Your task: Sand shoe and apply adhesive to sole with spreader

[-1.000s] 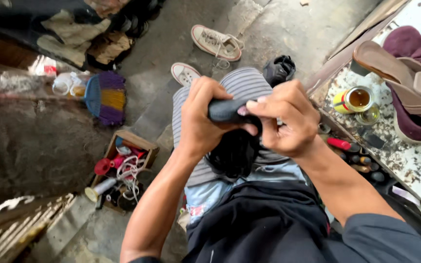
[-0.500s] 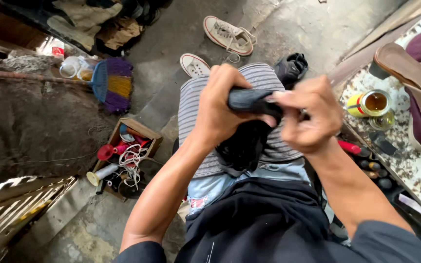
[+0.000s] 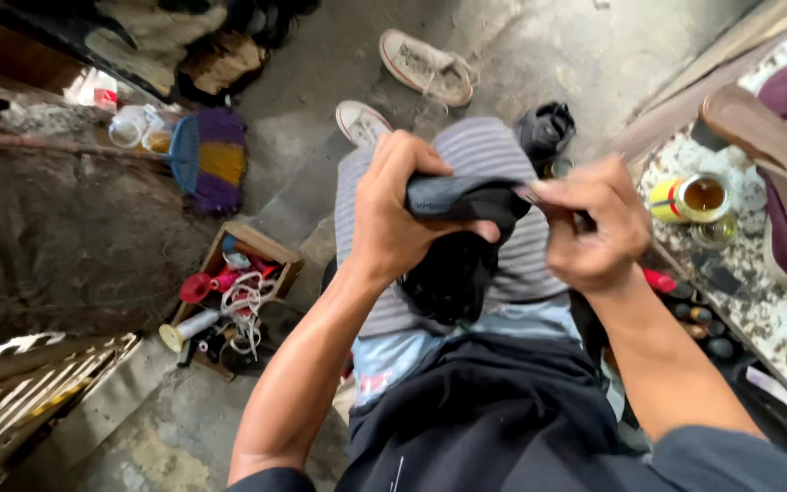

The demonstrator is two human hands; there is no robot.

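Nearby, thread spools (image 3: pixel 229 296) in wooden box (image 3: pixel 270 248)

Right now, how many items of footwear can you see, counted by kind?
Black shoe gripped by the left hand, right hand at its edge: 1
White sneakers on the floor: 2
Tan sandal on the table: 1
Total: 4

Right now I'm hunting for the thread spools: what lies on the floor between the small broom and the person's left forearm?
In the head view, an open wooden box of spools and cord.
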